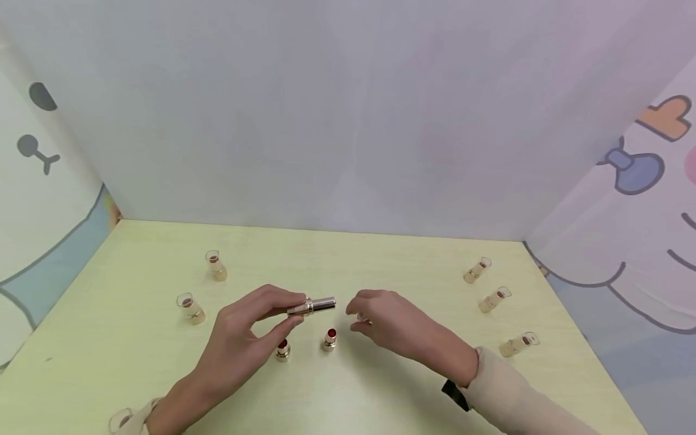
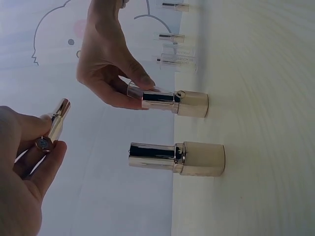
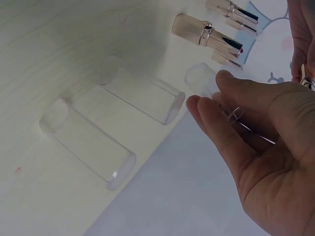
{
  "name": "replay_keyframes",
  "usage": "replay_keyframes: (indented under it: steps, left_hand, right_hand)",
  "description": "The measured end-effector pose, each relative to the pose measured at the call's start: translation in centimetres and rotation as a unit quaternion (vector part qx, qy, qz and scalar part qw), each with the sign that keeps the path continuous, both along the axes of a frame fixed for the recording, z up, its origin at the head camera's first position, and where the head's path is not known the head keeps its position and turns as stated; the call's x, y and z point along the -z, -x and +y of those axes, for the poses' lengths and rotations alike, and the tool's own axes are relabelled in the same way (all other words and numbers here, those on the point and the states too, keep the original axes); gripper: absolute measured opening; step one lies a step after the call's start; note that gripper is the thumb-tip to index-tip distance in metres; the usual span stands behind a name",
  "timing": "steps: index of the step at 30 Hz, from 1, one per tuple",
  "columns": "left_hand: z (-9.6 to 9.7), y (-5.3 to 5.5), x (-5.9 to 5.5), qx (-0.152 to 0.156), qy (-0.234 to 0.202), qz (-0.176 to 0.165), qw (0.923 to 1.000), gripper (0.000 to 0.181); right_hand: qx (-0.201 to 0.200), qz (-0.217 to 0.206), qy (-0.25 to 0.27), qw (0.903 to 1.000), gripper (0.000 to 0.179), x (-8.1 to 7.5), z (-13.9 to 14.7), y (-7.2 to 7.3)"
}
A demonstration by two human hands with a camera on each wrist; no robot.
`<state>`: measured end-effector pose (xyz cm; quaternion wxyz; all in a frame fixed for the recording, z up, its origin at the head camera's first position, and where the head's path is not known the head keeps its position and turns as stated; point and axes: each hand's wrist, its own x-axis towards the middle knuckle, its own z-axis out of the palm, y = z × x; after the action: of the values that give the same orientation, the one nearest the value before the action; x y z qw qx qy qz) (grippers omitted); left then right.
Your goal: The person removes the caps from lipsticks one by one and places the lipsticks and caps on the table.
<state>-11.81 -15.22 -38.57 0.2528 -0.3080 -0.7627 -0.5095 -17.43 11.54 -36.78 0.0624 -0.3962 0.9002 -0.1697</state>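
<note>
In the head view my left hand (image 1: 239, 338) pinches an uncapped lipstick (image 1: 312, 307) between thumb and fingers, tilted nearly level above the table. Two uncapped lipsticks stand upright below: one lipstick (image 1: 330, 340) between the hands, another lipstick (image 1: 283, 351) partly behind the left fingers. My right hand (image 1: 394, 323) holds a clear cap (image 3: 202, 77) by its side with thumb and fingertips, apart from the left-hand lipstick. Two more clear caps, a nearer cap (image 3: 88, 142) and a farther cap (image 3: 142, 93), stand on the table in the right wrist view.
Lipsticks with clear caps stand in a column at right, among them a capped lipstick (image 1: 495, 299), and at left another capped lipstick (image 1: 191, 309). One more clear cap top (image 1: 119, 418) shows by the left sleeve. A pale wall (image 1: 326, 121) rises behind the yellowish table (image 1: 380, 399).
</note>
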Motion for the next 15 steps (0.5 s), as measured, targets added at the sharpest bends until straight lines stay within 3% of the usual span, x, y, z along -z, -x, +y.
replay_keyframes:
  steps: [4, 10, 15]
  left_hand:
    - [-0.1, -0.1, -0.1, 0.000, 0.000, 0.004, 1.0000, 0.037]
    - [-0.3, -0.2, -0.2, -0.009, 0.003, 0.024, 0.9997, 0.049]
    - [-0.4, -0.3, -0.2, -0.009, 0.002, 0.024, 0.9997, 0.044]
  right_hand:
    - [-0.001, -0.006, -0.036, 0.9993, 0.017, 0.4, -0.5, 0.4]
    - [-0.011, 0.010, -0.108, 0.9940, 0.012, 0.9, -1.2, 0.8]
    - [-0.013, 0.018, -0.135, 0.9906, 0.012, 1.0, -1.6, 0.7]
